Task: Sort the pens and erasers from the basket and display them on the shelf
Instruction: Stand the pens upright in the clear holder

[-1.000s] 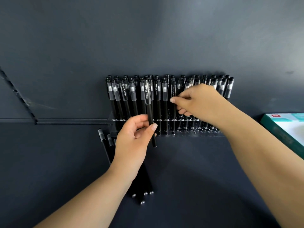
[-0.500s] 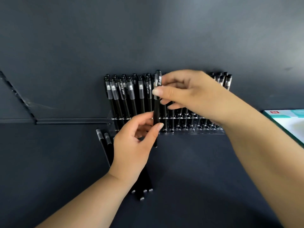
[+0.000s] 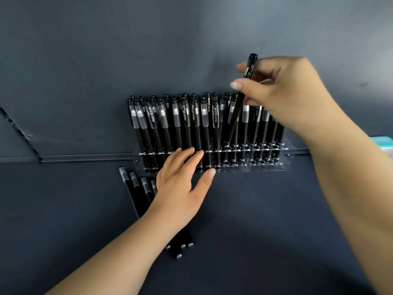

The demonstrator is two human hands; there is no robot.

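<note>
Up at the right, the right hand (image 3: 282, 92) pinches a black pen (image 3: 240, 103) between thumb and fingers near its capped end. That pen's long axis runs steeply, not quite upright: the cap points up and slightly right, above the fingers, while the lower end slants down and left toward the clear acrylic rack (image 3: 282, 165). Its tip sits among the holes near the rack's middle; whether it has entered a hole cannot be told.

The rack stands on the dark shelf (image 3: 255, 220) against the dark back wall (image 3: 148, 50). Rows of standing pens (image 3: 187, 122) fill it, caps up, long axes near vertical, some leaning a little left or right. Several holes in the front row on the right half show open rings.

The left hand (image 3: 180, 188) is spread, fingers fairly straight, fingertips resting on the rack's front edge at its left half, thumb angled out to the right. It holds nothing.

Beneath that hand and forearm lie loose pens (image 3: 136, 188) on the shelf, side by side, long axes running away from the viewer and tilted left, clear-sleeved caps toward the rack, butt ends nearer the viewer. A teal and white box (image 3: 382, 143) peeks in at the right edge.
</note>
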